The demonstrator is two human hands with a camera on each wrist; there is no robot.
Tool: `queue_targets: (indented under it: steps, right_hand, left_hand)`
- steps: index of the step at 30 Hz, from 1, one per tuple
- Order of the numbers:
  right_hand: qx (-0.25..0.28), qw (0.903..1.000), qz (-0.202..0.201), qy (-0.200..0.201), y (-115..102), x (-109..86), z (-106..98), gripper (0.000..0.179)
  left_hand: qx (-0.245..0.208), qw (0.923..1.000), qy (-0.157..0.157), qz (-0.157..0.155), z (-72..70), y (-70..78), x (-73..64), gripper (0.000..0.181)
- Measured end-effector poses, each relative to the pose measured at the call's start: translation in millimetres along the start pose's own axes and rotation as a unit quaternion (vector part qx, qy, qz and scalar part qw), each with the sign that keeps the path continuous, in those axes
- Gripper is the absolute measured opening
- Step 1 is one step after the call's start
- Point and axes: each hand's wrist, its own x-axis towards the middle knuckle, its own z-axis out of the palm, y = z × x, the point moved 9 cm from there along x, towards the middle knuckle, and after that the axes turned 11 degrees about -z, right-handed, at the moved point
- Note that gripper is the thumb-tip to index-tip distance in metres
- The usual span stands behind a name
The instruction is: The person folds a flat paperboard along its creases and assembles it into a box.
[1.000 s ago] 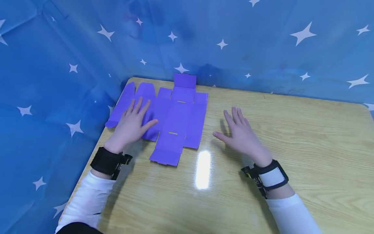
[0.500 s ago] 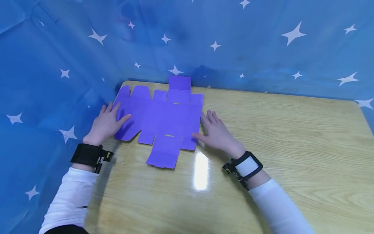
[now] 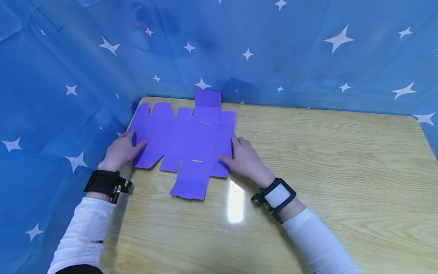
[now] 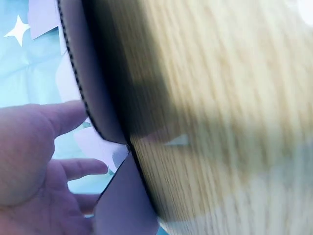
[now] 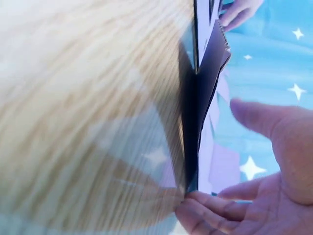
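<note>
A flat purple cardboard box blank (image 3: 202,140) lies unfolded on the table, with flaps and two thin yellow slots. At its left end is my left hand (image 3: 118,152), fingers along the outer edge and thumb over the top face. My right hand (image 3: 248,161) is at the opposite edge, its thumb reaching over the right panel. In the right wrist view, the fingertips (image 5: 188,208) meet the table beside the cardboard's edge, while the thumb (image 5: 254,115) stays apart from it. The left wrist view has the thumb (image 4: 73,115) right at the cardboard's edge.
The wood-grain table (image 3: 325,171) extends far to the right and toward me. Blue cloth (image 3: 260,49) with white stars hangs along its back and left sides. A light reflection (image 3: 236,201) shines on the tabletop near the right hand.
My left hand has moved left off the middle of the box blank to its outer edge. My right hand has come left from bare table to the blank's right edge. The view has shifted slightly.
</note>
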Motion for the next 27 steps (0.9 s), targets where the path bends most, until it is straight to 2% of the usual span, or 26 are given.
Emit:
queue_targets:
  steps: [5,8,12,18,22,27]
  right_hand:
    - [0.037,0.9985,0.014,0.038,2.7,0.8,-6.8,0.088]
    - [0.070,0.9953,0.027,0.060,14.6,-3.2,-11.8,0.067]
    - [0.113,0.9901,0.032,0.077,35.2,-13.6,-18.8,0.048]
    - [0.125,0.9876,0.055,0.077,65.8,-38.0,-34.0,0.063]
    - [0.105,0.9891,0.071,0.075,85.9,-56.3,-50.4,0.069]
    - [0.083,0.9899,0.089,0.074,115.7,-79.5,-70.1,0.073]
  left_hand:
    - [-0.021,0.9992,0.034,0.002,-5.5,1.7,-0.4,0.069]
    - [-0.027,0.9982,0.049,0.021,-6.4,7.0,-2.7,0.062]
    - [-0.035,0.9980,0.038,0.038,-2.4,18.0,-7.0,0.059]
    - [-0.049,0.9972,-0.009,0.056,10.1,42.5,-17.5,0.060]
    - [-0.068,0.9945,-0.017,0.078,20.5,65.8,-28.1,0.059]
    - [-0.097,0.9903,-0.005,0.100,35.1,95.4,-43.3,0.055]
